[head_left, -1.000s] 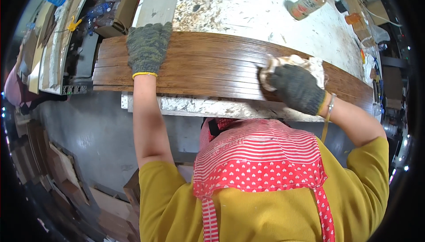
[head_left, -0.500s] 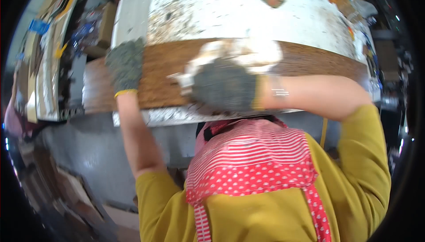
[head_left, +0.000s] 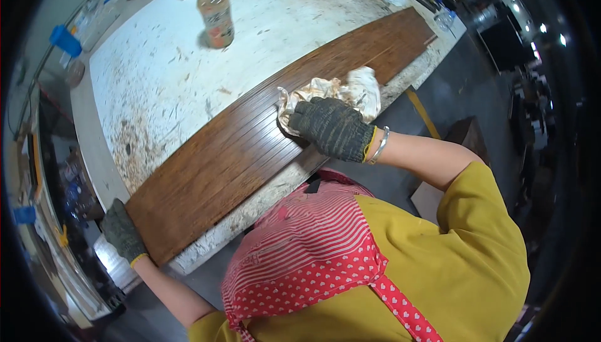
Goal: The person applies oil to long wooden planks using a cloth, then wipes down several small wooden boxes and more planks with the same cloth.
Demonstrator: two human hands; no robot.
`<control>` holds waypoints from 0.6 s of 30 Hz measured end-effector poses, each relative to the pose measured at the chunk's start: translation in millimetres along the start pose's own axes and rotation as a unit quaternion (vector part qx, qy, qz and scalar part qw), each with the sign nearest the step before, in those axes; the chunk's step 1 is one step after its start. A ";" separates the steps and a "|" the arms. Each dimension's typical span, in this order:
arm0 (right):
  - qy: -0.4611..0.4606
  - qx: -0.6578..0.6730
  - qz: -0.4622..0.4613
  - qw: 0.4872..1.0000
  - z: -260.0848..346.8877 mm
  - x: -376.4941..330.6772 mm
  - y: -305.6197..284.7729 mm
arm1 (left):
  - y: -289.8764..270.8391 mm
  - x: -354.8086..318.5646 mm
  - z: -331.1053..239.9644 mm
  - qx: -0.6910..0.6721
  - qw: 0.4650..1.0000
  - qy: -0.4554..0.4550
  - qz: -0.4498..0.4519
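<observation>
Far L edge: shelving and clutter lie in dark fisheye rim, too blurred to identify. L hand [head_left: 123,234], grey knit glove w/ yellow cuff, sits at near-L end of the brown wooden panel [head_left: 263,135]; fingers curl at the panel's end edge, but whether they grip it or only rest there can't be told, as fingertips are hidden against the edge. L forearm runs down and is partly cut off by the person's yellow shirt.

Panel lies flat on the white stained worktable [head_left: 156,79], along its near edge. Long axis runs diagonal, from lower L by the L hand to upper R; far end points toward the table's R corner. Grooves run lengthwise. Panel's near-side edge is partly hidden by the red striped apron [head_left: 307,248].

Behind panel, well apart: orange-capped bottle [head_left: 216,16], upright.

Mid-R: R hand [head_left: 332,126], same glove type, metal bracelet at wrist, lies palm-down, fingers bent, pressing a crumpled whitish rag [head_left: 350,88] onto panel surface. Rag part-covered by the hand; extent of hold underneath not visible.

Far R: tools at the table corner too small to make out; floor area dark.
</observation>
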State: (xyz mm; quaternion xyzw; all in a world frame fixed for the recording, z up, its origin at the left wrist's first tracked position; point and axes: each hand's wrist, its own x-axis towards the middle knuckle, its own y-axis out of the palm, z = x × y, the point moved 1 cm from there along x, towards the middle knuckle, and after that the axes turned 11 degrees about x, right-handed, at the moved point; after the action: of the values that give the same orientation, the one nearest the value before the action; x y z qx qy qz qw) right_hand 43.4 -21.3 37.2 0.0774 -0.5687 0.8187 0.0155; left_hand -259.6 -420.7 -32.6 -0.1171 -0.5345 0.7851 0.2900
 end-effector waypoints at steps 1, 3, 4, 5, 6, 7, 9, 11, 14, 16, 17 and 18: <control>0.024 0.023 0.021 0.999 1.9 1.2 -4.9 | -11.0 10.0 -16.4 0.016 0.992 -0.018 0.123; 0.102 0.081 0.112 0.985 24.2 15.4 -1.2 | 10.1 4.1 -55.0 0.007 0.976 0.168 -0.139; 0.085 -0.041 0.148 0.984 49.0 25.4 1.9 | -27.1 14.5 -103.4 -0.106 0.980 0.142 -0.091; -0.054 -0.109 -0.106 0.987 46.6 10.4 34.5 | -77.5 23.3 -158.6 -0.216 0.969 0.114 -0.044; -0.034 -0.089 -0.025 0.995 40.6 12.7 31.2 | -102.8 26.5 -185.0 -0.213 0.968 0.124 -0.051; -0.016 -0.065 0.059 0.996 35.3 14.4 27.0 | -120.8 26.4 -204.8 -0.216 0.964 0.141 -0.068; 0.166 -0.036 0.090 0.981 -6.8 -17.4 -9.1 | -128.3 28.8 -215.9 -0.219 0.960 0.155 -0.082; 0.207 -0.127 0.007 0.970 -81.1 -67.4 -22.2 | -132.4 29.1 -211.6 -0.210 0.966 0.142 -0.059; 0.282 -0.074 -0.099 0.951 -102.9 -78.0 -31.1 | -124.9 36.0 -217.2 -0.202 0.967 0.144 -0.048; 0.188 -0.134 -0.005 0.973 -56.2 -60.4 -18.1 | -126.2 46.6 -229.2 -0.207 0.968 0.140 -0.011; 0.079 -0.130 -0.079 0.985 -38.3 -55.4 -4.6 | -132.3 50.5 -242.7 -0.210 0.967 0.147 -0.016; 0.061 -0.245 -0.057 0.966 -22.1 -45.2 -5.7 | -138.3 53.9 -257.6 -0.229 0.957 0.177 -0.024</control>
State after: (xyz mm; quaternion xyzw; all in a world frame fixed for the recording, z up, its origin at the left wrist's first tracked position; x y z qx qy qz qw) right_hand 86.2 4.2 28.4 0.0534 -0.7445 0.6556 0.1147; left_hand -130.1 -154.7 -3.6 -0.3050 -0.6427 0.6011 0.3642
